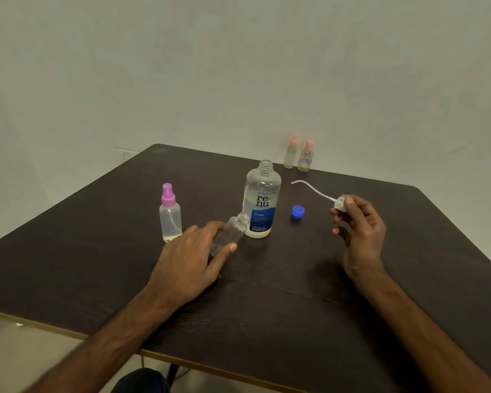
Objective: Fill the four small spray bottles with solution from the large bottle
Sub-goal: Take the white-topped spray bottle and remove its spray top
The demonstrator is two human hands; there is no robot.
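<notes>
Reaching in from the lower left, the left hand (pixel 193 251) curls its fingers round a capless small bottle (pixel 233 229), tilted with its open neck leaning toward the large bottle (pixel 261 199); the fingers hide much of its lower body. The right hand (pixel 360 228), held above the counter (pixel 267 293) with the wrist bent, pinches a white spray head (pixel 339 202) at its fingertips; its thin dip tube (pixel 309 187) curves away leftward. The large bottle stands upright and uncapped mid-counter; a blue cap (pixel 297 212) lies beside it; a pink-topped spray bottle (pixel 170 214) stands to the left. At the far edge a peach-topped bottle (pixel 290 153) and a second peach-topped bottle (pixel 306 157) stand blurred, their contents hard to judge.
</notes>
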